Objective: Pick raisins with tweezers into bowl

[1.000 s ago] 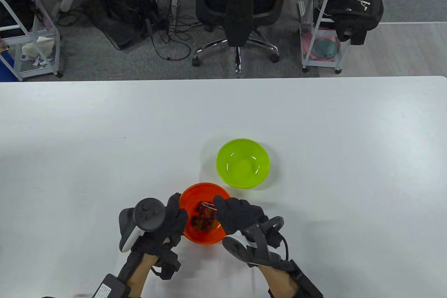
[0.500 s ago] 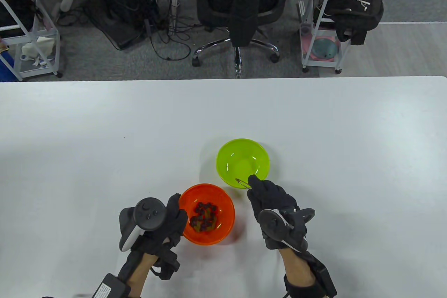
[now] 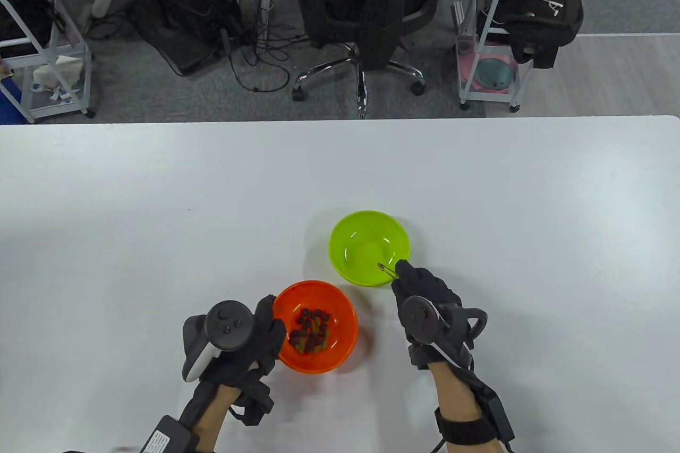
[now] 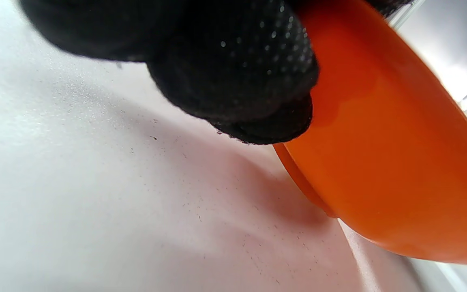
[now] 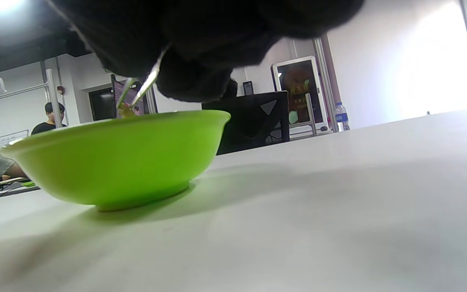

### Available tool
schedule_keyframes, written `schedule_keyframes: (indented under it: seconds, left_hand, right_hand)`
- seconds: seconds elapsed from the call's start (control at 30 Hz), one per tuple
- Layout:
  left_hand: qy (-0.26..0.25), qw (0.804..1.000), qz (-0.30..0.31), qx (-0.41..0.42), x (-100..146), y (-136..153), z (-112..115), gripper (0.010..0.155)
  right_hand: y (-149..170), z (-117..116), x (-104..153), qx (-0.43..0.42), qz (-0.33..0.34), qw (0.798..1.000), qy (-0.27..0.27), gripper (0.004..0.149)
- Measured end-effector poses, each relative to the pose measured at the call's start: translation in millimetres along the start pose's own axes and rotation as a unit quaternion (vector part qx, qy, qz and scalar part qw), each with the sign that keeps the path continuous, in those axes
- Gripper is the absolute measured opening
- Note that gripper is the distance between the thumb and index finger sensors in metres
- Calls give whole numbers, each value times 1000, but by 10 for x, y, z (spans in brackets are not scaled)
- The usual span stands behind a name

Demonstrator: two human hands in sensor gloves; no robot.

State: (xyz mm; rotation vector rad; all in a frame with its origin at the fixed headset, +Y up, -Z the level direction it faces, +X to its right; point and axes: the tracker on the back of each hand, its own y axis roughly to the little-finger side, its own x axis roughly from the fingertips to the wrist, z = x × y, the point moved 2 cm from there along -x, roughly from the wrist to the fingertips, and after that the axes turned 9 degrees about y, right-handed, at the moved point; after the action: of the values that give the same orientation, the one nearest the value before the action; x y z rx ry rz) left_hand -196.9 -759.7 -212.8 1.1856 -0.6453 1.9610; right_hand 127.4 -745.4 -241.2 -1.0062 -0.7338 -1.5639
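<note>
An orange bowl (image 3: 340, 315) holds several dark raisins (image 3: 311, 331). My left hand (image 3: 263, 333) holds the orange bowl at its left rim; the left wrist view shows my fingers (image 4: 237, 77) against its outer wall (image 4: 395, 162). A green bowl (image 3: 350, 267) stands just beyond it and looks empty. My right hand (image 3: 419, 288) grips thin metal tweezers (image 3: 387, 270), tips over the green bowl's near right rim. In the right wrist view the tweezers (image 5: 142, 91) pinch a small raisin (image 5: 125, 110) just above the green bowl's rim (image 5: 116, 121).
The white table (image 3: 159, 208) spreads wide around both bowls. Its far edge runs across the middle of the table view. An office chair (image 3: 366, 7), carts and cables stand on the floor beyond it.
My right hand lifted the tweezers out of the orange bowl and carried them right and forward to the green bowl's rim. My left hand stayed on the orange bowl.
</note>
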Motion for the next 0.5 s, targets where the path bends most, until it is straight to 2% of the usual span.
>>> schedule_keyframes:
  seconds: [0.2, 0.5]
  left_hand:
    - [0, 1000, 0, -2, -1, -4, 4, 58]
    - [-2, 1000, 0, 0, 2, 2, -4, 58]
  right_hand:
    - [38, -26, 1, -4, -11, 1000, -9, 45]
    - [-218, 108, 83, -19, 50, 999, -2, 47]
